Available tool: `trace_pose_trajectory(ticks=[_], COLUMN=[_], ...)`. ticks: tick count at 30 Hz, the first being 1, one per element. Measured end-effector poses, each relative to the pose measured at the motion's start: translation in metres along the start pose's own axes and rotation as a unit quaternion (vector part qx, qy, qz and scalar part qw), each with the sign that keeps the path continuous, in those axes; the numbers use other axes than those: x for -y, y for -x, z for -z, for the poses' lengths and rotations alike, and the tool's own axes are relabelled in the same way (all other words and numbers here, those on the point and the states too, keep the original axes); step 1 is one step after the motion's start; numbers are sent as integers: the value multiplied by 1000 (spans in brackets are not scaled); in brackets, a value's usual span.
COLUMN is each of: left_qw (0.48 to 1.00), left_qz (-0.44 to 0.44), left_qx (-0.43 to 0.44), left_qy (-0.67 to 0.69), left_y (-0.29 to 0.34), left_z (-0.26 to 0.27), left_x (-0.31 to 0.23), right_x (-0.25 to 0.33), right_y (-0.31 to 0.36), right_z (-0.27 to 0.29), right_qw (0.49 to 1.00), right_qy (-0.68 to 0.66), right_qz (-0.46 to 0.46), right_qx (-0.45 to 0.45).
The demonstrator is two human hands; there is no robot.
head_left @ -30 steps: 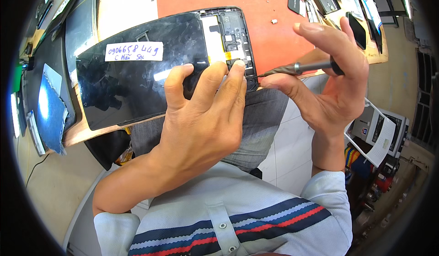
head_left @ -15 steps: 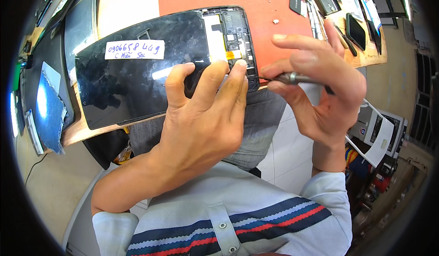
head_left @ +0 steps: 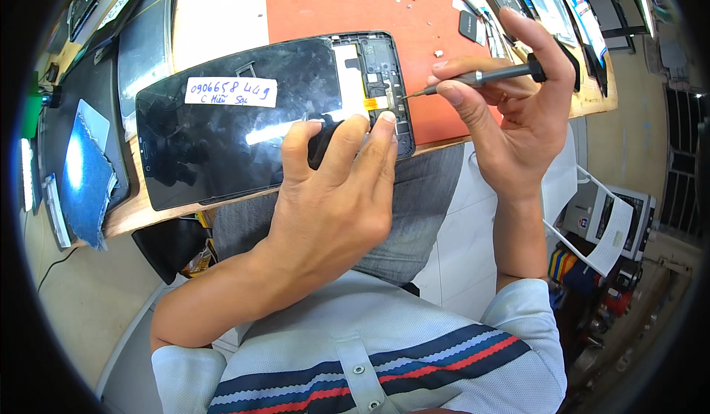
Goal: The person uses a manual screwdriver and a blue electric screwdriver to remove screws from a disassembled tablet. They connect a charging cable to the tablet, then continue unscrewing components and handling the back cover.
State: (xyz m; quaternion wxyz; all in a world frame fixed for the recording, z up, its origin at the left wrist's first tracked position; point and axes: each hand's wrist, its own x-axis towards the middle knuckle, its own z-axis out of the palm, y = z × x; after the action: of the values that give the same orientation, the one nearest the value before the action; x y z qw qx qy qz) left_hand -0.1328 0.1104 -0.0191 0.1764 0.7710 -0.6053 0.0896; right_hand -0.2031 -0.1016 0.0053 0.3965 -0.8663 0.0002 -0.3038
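A black tablet [head_left: 214, 144] with a handwritten white paper label lies slanted along the table's near edge. Its right end is uncovered, showing internal parts [head_left: 381, 63] and an orange flex cable [head_left: 373, 104]. My left hand [head_left: 336, 185] steadies the tablet from the near side, its fingertips pressed down close to the flex cable; what lies under its palm is hidden. Between the bent fingers of my right hand [head_left: 518, 114] is a thin grey screwdriver [head_left: 492, 75], black at its back end. The tip points left, at the right edge of the exposed parts.
An orange-red mat [head_left: 318, 7] covers part of the wooden table, with small loose bits on it. Tools and a small black card-like piece [head_left: 469, 26] sit at the far right. Dark panels [head_left: 144, 52] and a torn blue sheet [head_left: 87, 177] are at the left.
My right hand has lifted and tilted the screwdriver, its tip now farther up the tablet's right edge. The left hand keeps its place on the tablet. The whole view has shifted slightly.
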Motion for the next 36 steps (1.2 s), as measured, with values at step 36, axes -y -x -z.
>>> trace_pose_trajectory(ticks=[36], left_qw=[966], left_qz=[126], left_qx=[225], left_qy=[-32], left_y=[-4], left_z=[81], left_x=[89], right_x=[4], right_y=[-21], right_z=[9], right_qw=[989], right_qy=[13], right_qz=[77], right_qx=[122])
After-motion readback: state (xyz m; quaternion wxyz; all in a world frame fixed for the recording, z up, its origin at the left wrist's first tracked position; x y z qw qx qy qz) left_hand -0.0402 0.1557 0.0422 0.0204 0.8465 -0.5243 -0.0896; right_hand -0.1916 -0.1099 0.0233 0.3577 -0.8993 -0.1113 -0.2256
